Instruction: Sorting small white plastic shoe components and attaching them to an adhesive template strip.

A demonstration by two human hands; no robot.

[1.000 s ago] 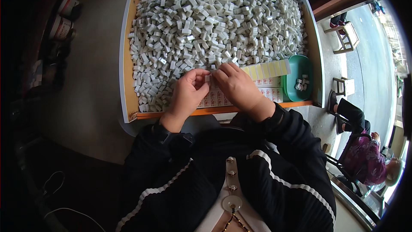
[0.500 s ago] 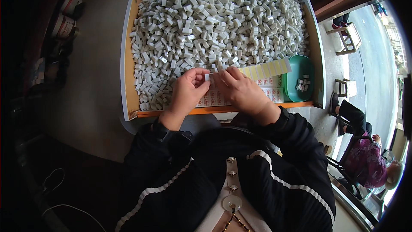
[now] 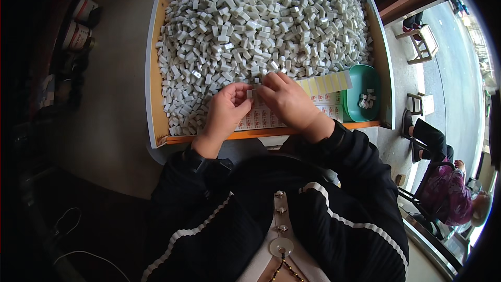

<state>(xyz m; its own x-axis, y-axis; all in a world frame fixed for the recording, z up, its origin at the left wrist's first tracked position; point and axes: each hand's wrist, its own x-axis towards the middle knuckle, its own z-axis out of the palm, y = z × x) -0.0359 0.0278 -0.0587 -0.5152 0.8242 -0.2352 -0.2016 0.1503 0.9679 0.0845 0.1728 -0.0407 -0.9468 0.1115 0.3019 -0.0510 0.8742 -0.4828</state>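
My left hand point(image 3: 223, 112) pinches a small white block point(image 3: 249, 94) between thumb and fingers, just above the near part of the drawer. Close beside it my right hand point(image 3: 287, 102) has its fingers bent together at the edge of the heap of white blocks point(image 3: 261, 26). What lies between those fingertips, if anything, is hidden. Below and beside the right hand lie sheets of small red-printed labels point(image 3: 331, 110). A strip with pale yellow sections point(image 3: 329, 84) slants from that hand toward the green plastic tub point(image 3: 360, 78).
Wooden drawer walls point(image 3: 387, 73) and an orange-edged front point(image 3: 235, 135) surround the heap. Several white pieces sit in the tub. Stools point(image 3: 425, 44) stand at right, where a seated person point(image 3: 446, 193) rests. Containers point(image 3: 77, 36) line the left side.
My right hand has shifted slightly left and up, its fingertips now at the edge of the heap. The left hand keeps its hold on the block, which is turned a little.
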